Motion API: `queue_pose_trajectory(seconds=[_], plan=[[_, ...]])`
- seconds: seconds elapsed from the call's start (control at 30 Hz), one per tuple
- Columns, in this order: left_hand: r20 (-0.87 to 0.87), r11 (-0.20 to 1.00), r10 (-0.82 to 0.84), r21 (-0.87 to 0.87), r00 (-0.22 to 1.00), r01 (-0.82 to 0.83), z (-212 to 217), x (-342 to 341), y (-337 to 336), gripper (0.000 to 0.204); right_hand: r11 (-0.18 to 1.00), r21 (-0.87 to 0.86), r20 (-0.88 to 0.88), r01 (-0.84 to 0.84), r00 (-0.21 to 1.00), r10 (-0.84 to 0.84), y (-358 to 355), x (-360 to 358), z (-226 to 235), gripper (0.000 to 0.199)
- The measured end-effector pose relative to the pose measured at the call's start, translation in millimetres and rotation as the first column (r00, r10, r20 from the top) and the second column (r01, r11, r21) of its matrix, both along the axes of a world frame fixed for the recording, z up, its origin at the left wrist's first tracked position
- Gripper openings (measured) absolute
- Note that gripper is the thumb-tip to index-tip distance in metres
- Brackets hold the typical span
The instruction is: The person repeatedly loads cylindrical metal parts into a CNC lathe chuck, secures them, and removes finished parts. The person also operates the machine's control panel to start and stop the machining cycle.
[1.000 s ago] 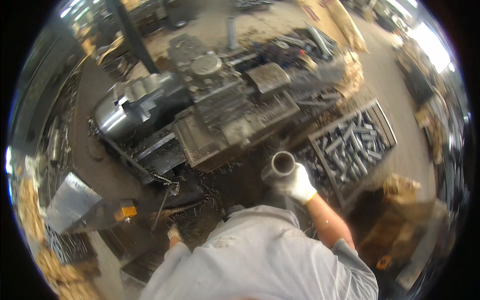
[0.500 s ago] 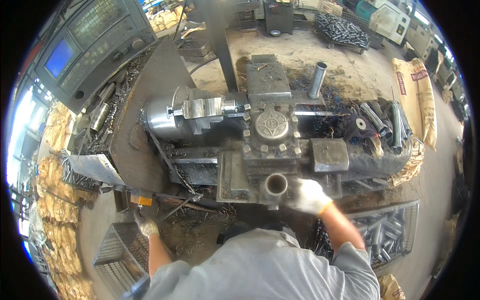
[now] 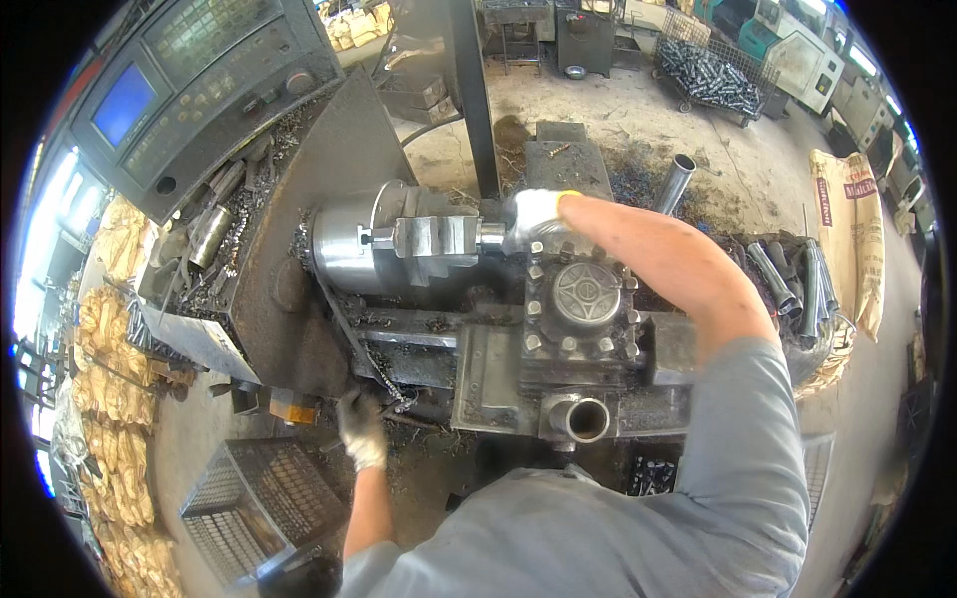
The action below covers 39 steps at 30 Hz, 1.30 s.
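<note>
My right hand (image 3: 536,217), in a white work glove, reaches over the lathe with its fingers curled at the free end of a shiny metal tube (image 3: 490,234). That tube sticks out of the lathe chuck (image 3: 349,249) and its jaws. Just beside the hand stands the square turret tool post (image 3: 586,297), ringed with bolts. My left hand (image 3: 363,431), gloved with dark-stained fingers, hangs low at the front of the machine; its fingers are too smeared to read. Below the tool post an open-ended pipe socket (image 3: 586,419) faces me.
A control panel (image 3: 125,105) with a blue screen rises at the left. An upright metal tube (image 3: 676,183) stands behind the tool post, and several tubes (image 3: 812,284) lie at the right. A wire crate (image 3: 249,508) sits low left. Metal shavings (image 3: 399,394) litter the machine.
My right hand has gone from beside the pipe socket up to the tube at the chuck. My left hand has shifted right and up, from the orange block toward the machine front.
</note>
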<state>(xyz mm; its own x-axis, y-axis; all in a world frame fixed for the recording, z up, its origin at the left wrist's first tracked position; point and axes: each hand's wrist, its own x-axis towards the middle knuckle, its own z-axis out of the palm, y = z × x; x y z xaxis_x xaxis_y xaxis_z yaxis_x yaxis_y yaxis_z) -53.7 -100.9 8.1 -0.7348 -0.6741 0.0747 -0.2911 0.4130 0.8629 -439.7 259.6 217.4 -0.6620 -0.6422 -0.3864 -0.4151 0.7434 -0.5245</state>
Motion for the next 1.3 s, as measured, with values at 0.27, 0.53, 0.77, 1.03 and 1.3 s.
queue_pose_trajectory(seconds=[0.27,0.53,0.77,1.03,1.3], plan=[[0.105,0.370,-0.362,-0.896,0.926,0.246,195,-230,52,0.096,0.895,0.369,0.081,0.251,0.950,-0.300,142,-106,-18,0.029],[0.536,0.300,-0.380,-0.699,0.754,0.649,262,-314,49,0.096,0.893,-0.195,0.077,0.407,0.913,-0.400,47,-73,26,0.068],[0.220,0.450,-0.360,-0.810,0.907,0.376,239,-300,44,0.083,0.925,0.277,0.120,-0.260,0.964,0.235,-30,-33,-8,0.040],[0.141,0.589,-0.317,-0.746,0.938,0.311,218,-288,27,0.075,0.908,0.325,0.047,-0.266,0.963,0.265,-29,-34,-23,0.054],[0.054,0.550,-0.407,-0.783,0.912,0.291,214,-291,21,0.077,0.744,0.626,-0.638,0.234,0.702,0.316,31,41,88,0.038]])
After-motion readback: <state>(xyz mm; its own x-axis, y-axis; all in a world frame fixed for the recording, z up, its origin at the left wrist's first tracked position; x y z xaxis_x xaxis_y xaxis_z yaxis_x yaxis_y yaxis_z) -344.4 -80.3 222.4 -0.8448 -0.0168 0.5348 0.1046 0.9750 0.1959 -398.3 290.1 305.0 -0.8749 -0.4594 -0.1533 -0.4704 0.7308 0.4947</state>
